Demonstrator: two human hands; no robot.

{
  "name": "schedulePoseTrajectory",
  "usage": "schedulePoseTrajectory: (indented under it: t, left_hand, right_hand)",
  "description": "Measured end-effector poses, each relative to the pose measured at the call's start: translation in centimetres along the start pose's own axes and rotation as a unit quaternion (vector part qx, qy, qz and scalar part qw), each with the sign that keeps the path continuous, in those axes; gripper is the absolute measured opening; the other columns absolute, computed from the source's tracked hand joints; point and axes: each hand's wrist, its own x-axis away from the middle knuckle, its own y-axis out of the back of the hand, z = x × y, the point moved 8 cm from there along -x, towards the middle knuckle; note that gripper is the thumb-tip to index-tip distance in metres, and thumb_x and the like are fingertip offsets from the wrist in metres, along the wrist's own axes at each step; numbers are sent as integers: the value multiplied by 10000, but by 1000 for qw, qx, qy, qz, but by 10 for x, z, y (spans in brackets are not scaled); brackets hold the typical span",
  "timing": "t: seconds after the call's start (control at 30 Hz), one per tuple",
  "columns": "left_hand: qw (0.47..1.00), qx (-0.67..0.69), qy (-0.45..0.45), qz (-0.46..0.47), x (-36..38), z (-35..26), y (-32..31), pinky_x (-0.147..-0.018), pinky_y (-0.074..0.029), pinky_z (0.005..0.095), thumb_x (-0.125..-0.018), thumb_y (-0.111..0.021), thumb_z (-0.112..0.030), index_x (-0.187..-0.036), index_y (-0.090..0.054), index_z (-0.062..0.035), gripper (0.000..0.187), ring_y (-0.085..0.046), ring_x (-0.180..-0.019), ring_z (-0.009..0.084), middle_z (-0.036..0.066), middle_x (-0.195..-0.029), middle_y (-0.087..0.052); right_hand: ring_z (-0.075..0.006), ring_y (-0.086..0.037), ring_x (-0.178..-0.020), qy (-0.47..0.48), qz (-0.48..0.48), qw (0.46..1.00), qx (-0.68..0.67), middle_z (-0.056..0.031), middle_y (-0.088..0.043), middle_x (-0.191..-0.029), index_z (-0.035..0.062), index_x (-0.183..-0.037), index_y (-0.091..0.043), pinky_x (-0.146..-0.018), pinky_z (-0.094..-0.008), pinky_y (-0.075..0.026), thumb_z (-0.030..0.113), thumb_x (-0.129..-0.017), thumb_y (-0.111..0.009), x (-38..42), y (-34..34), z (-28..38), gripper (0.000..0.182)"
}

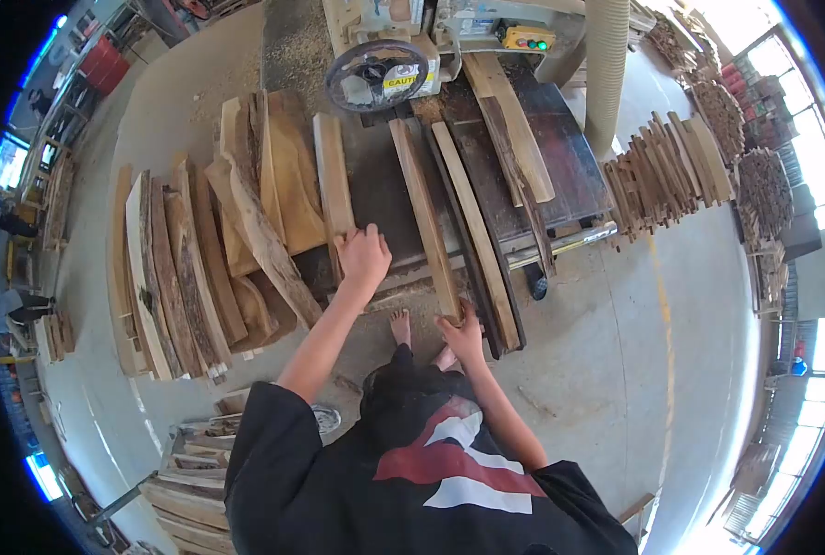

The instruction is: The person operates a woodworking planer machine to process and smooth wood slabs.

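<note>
My left hand [364,257] is closed on the near end of a pale wooden board [334,171], which lies on the dark machine table [375,176]. My right hand [462,331] grips the near end of a narrow wooden strip [421,203] that points away from me toward the machine. Just right of that strip runs a dark guide rail with a light wooden strip [472,222] along it. The two pieces in my hands lie apart, with dark table surface showing between them.
A black handwheel [382,76] and a yellow control box [527,39] are at the top. Rough boards [176,268] lie at left. More boards [514,129] rest right of the rail. A ribbed hose [607,74] and stacked wood [667,171] stand at right.
</note>
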Motion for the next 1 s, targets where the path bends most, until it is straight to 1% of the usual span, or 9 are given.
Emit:
schedulePoseTrajectory:
  t: [0.2,0.3,0.4,0.47,0.5,0.63,0.73,0.93,1.0]
  left_hand:
    - [941,332,28,-48,66,-40,-13,-957,-456,449,-972,-637,-335,-1255,-627,-23,421,-620,-1062,345,191,-1171,-647]
    - [774,616,141,28,97,-61,-76,-915,-514,415,-1003,-590,-408,-1324,-574,-9,513,-633,-1070,312,172,-1187,-652]
    - [513,825,182,151,124,-123,-37,-838,-566,406,-1013,-547,-459,-1367,-503,-24,562,-654,-998,278,145,-1133,-652]
    - [293,910,187,225,137,-164,-17,-786,-601,401,-1020,-519,-492,-1396,-456,-35,596,-668,-950,256,127,-1098,-652]
    - [290,912,184,223,134,-164,-26,-786,-601,401,-1020,-519,-492,-1396,-456,-35,596,-668,-950,256,127,-1098,-652]
    - [559,789,201,156,109,-132,-64,-880,-566,445,-999,-577,-450,-1484,-397,-24,671,-650,-1120,293,203,-1201,-643]
    - [870,441,219,-21,96,-123,-44,-995,-472,529,-970,-572,-538,-1559,-350,-88,774,-583,-1208,402,269,-1314,-572]
    - [971,192,138,16,45,-139,-60,-1175,-204,600,-1040,-443,-426,-1558,-393,-211,563,-216,-1490,475,278,-1604,-254]
    - [985,142,71,-66,28,-145,-66,-1188,-176,595,-1050,-409,-283,-1542,-421,-187,502,-198,-1515,435,242,-1620,-258]
  right_hand:
    - [-247,-657,-1081,-246,264,873,-327,-151,-663,-1156,-34,-1331,-548,-929,-361,-533,253,-905,-672,36,11,8,529]
    - [-301,-586,-1235,-241,363,775,-457,-139,-631,-1283,-7,-1338,-564,-1038,-431,-469,400,-915,-616,63,26,47,589]
    - [-343,-536,-1290,-221,487,535,-654,-144,-574,-1397,34,-1363,-557,-1010,-459,-460,522,-919,-596,99,40,108,661]
    - [-331,-546,-1270,-243,490,508,-666,-147,-573,-1397,44,-1375,-544,-985,-444,-468,529,-938,-572,109,34,92,653]
    - [-319,-557,-1249,-263,491,480,-678,-149,-573,-1397,55,-1387,-531,-961,-430,-476,535,-956,-548,110,31,83,645]
    - [-246,-576,-1210,-279,363,727,-512,-103,-609,-1325,72,-1413,-488,-910,-381,-492,480,-1045,-470,91,31,36,550]
    - [-233,-588,-1190,-255,373,772,-447,-70,-597,-1309,86,-1368,-499,-893,-382,-499,500,-1048,-473,87,15,27,524]
    - [-193,-608,-1130,-365,328,737,-465,-59,-577,-1280,114,-1355,-477,-850,-369,-513,571,-1046,-422,55,-18,-33,555]
    - [-190,-643,-1040,-332,247,826,-383,-51,-614,-1196,116,-1295,-524,-791,-365,-520,590,-1041,-411,31,-18,-50,549]
